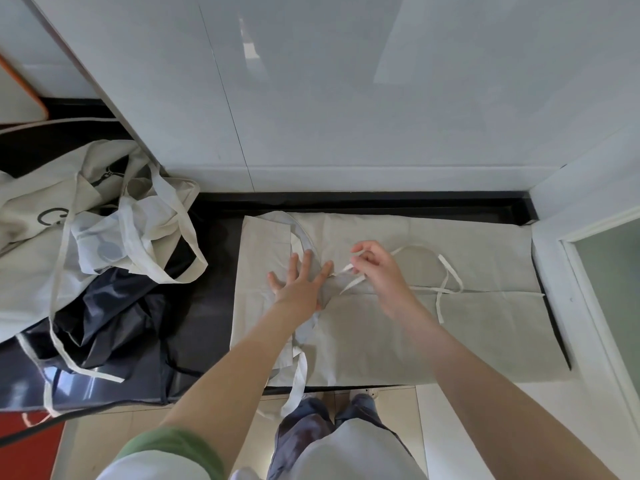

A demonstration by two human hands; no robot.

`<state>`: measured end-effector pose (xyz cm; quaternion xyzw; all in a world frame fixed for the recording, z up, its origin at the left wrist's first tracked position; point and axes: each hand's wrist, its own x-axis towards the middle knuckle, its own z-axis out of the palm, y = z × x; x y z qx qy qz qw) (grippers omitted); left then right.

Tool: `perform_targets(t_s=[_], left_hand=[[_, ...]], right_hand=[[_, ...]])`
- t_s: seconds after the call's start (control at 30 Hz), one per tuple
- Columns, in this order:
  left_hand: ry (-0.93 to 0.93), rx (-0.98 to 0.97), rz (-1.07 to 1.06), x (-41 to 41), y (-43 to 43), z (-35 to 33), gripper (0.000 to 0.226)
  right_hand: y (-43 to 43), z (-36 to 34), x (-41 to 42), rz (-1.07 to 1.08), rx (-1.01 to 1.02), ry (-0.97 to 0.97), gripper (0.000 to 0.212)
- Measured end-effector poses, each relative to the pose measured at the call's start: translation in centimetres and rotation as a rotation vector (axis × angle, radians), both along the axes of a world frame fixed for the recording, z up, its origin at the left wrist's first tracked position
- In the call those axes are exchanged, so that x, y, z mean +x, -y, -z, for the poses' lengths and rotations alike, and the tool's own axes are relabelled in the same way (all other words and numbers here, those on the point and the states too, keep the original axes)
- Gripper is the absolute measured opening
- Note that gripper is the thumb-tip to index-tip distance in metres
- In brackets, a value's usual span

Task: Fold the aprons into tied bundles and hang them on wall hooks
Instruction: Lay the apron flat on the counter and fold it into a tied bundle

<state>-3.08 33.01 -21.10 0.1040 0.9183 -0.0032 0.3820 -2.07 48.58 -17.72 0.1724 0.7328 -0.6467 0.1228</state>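
Here was the pale apron (450, 334), laid out flat over the right half of the dark bench (214, 306), reaching from the back edge by the glossy white wall (346, 98) to the front edge nearest the person. Its cloth was doubled over, with a fold line running across towards the bench's right end.

The left hand (301, 282) was down on the apron, palm flat and fingers spread wide, pressing the cloth against the bench left of the apron's middle. Right beside those fingertips, the right hand (375, 268) hovered just above the cloth, with thumb and fingers curled in and pinching a white tie (450, 270). That tie trailed away to the right in a loose loop over the apron, crossed itself, and ended pointing towards the front edge.

Up near the back edge, a pale neck loop (304, 233) curved across the apron just beyond the left hand. Down at the front edge, another tie (299, 379) spilled off the bench and hung towards the floor, beside the person's legs.

Over at the left end of the bench sat a heap of more aprons (114, 230), beige ones rumpled on top with their straps tangled and looping. A dark navy one (114, 313) was crumpled beneath them, nearer the front edge, well apart from the flat apron.
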Motion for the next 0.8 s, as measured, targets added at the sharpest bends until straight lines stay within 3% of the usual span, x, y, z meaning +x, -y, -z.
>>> perform_targets(t_s=[0.1, 0.17, 0.23, 0.33, 0.47, 0.53, 0.67, 0.8], left_hand=[[-0.003, 0.001, 0.014, 0.1, 0.2, 0.1, 0.09], [0.009, 0.004, 0.015, 0.1, 0.1, -0.1, 0.09], [0.017, 0.004, 0.009, 0.0, 0.0, -0.4, 0.09], [0.027, 0.018, 0.008, 0.1, 0.1, -0.4, 0.088], [0.085, 0.109, -0.019, 0.0, 0.5, -0.7, 0.09], [0.118, 0.153, -0.03, -0.2, 0.8, -0.9, 0.097], [0.124, 0.189, -0.016, -0.1, 1.5, -0.5, 0.104], [0.073, 0.142, 0.02, 0.5, 1.3, 0.2, 0.101]], right_hand=[[-1.3, -1.7, -0.8, 0.069, -0.175, 0.001, 0.012], [-2.6, -2.6, -1.3, 0.091, -0.168, 0.012, 0.011], [-3.6, -3.1, -1.7, 0.064, -0.046, 0.044, 0.011], [-4.1, -2.4, -1.5, -0.149, 0.223, 0.123, 0.025], [-2.0, 0.0, 0.5, -0.738, 0.622, 0.041, 0.053], [-0.8, 1.4, 1.6, -0.914, 0.845, -0.064, 0.055], [-0.1, 3.3, 2.4, -0.943, 1.061, -0.231, 0.033], [-1.0, 3.4, 2.2, -0.869, 0.907, -0.21, 0.022]])
